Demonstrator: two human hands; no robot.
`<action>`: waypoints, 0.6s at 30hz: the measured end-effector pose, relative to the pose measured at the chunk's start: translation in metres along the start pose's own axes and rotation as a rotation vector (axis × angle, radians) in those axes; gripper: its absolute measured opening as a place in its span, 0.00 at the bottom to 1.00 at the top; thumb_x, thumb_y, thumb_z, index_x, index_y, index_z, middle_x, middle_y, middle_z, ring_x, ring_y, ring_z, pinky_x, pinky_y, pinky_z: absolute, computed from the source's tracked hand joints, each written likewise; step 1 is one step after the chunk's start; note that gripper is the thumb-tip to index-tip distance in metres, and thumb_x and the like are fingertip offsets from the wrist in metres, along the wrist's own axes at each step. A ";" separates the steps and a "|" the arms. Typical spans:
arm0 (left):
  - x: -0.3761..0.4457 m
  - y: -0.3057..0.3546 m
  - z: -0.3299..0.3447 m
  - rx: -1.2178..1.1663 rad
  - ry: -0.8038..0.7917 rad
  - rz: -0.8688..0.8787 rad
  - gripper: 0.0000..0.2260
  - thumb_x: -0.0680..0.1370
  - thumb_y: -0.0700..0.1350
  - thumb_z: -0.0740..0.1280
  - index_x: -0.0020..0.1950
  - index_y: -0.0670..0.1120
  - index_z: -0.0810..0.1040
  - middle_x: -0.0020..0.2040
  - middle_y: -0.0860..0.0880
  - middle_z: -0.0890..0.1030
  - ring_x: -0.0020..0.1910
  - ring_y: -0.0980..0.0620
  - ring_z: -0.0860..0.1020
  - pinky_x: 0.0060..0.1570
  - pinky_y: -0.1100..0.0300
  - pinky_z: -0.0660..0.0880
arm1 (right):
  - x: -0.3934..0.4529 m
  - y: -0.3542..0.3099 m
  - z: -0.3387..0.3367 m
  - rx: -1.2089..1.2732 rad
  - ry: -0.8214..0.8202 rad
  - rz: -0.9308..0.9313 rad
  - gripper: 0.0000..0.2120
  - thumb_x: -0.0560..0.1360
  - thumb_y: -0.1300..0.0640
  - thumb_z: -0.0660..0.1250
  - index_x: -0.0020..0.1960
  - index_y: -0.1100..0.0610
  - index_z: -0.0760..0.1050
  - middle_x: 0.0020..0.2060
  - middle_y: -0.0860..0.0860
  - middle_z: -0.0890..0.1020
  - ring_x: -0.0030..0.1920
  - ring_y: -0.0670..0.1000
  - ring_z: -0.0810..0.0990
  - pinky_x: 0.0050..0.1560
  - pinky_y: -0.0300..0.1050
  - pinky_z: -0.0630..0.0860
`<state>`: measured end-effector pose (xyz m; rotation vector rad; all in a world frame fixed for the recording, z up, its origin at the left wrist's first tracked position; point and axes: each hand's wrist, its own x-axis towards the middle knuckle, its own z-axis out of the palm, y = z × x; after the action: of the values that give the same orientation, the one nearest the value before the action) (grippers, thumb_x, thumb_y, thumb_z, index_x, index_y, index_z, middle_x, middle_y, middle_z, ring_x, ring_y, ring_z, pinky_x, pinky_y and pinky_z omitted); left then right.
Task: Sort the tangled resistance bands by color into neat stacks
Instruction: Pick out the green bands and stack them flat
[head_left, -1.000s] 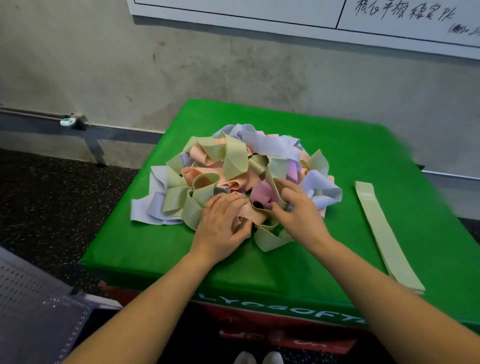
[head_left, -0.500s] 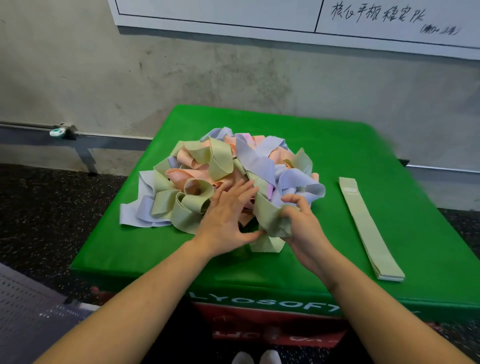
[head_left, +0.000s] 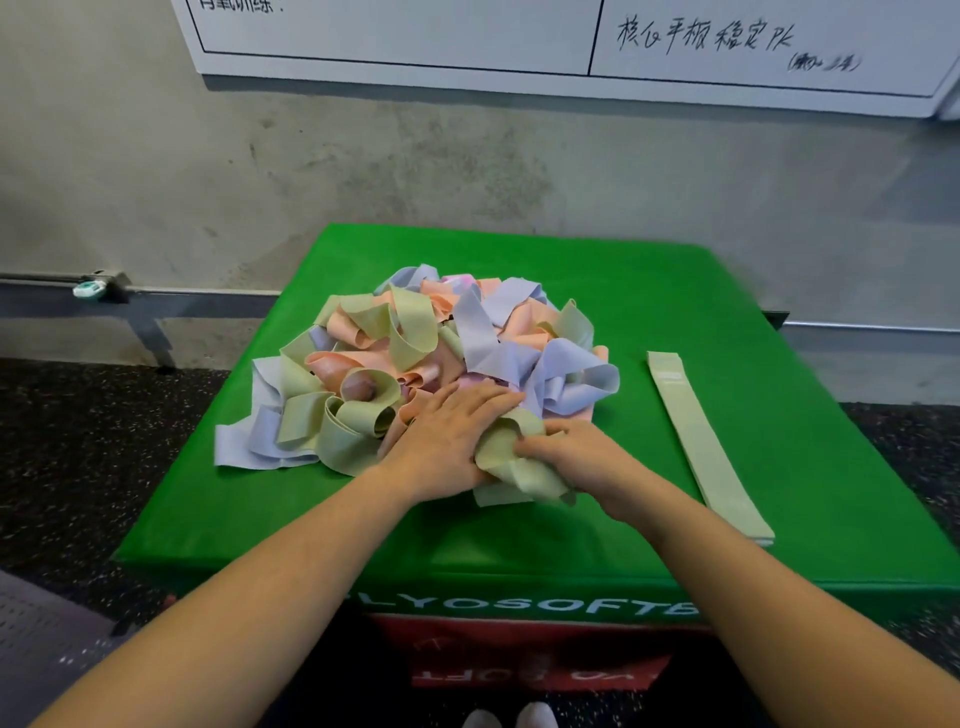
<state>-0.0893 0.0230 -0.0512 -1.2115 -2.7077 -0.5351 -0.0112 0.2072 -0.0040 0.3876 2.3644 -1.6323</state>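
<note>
While the left hand (head_left: 447, 441) lies flat with straight fingers (head_left: 488, 397) pressed on the near edge of the tangled pile (head_left: 431, 364), the right hand (head_left: 566, 457) curls its fingers round a pale green band (head_left: 511, 470) at the front of the heap, right against the left palm. That is all one camera gives, the head view, looking down on a green padded box (head_left: 649, 301) that serves as the table.

The pile sits in the middle of the green top, a knot of pale green, peach, lilac and a little pink loops. Well apart on the right lies the green stack (head_left: 706, 447), flat and straight, running towards the near edge; how many bands are in it I cannot tell.

The step in hand looks like freeing this green band. To do it well, I would keep the left hand weighing the heap down so the rest does not drag along, and draw the band out slowly towards the body, watching for a loop caught under the lilac ones beside it. Once loose, it wants flattening end to end before it goes squarely on top of the green stack.
</note>
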 end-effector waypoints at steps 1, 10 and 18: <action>0.001 0.001 -0.001 -0.012 -0.001 -0.014 0.36 0.72 0.55 0.70 0.78 0.59 0.59 0.77 0.56 0.63 0.75 0.54 0.59 0.75 0.53 0.53 | -0.001 -0.001 -0.002 -0.060 0.063 -0.044 0.13 0.67 0.49 0.70 0.46 0.57 0.82 0.37 0.51 0.83 0.37 0.50 0.76 0.38 0.45 0.71; 0.005 0.011 -0.012 -0.114 -0.020 -0.147 0.32 0.75 0.55 0.69 0.76 0.60 0.61 0.74 0.58 0.67 0.72 0.53 0.66 0.68 0.46 0.65 | -0.033 0.007 -0.035 -0.150 0.280 -0.277 0.03 0.78 0.55 0.64 0.50 0.52 0.76 0.39 0.48 0.79 0.37 0.47 0.73 0.38 0.44 0.69; 0.004 0.041 -0.037 -0.439 -0.047 -0.221 0.28 0.74 0.47 0.63 0.73 0.61 0.65 0.77 0.58 0.62 0.77 0.57 0.57 0.77 0.48 0.54 | -0.056 0.011 -0.061 -0.212 0.238 -0.260 0.08 0.78 0.54 0.64 0.56 0.48 0.69 0.42 0.47 0.78 0.38 0.48 0.75 0.37 0.44 0.72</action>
<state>-0.0627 0.0378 -0.0049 -1.0124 -2.8741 -1.1947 0.0428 0.2633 0.0264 0.2530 2.8373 -1.4841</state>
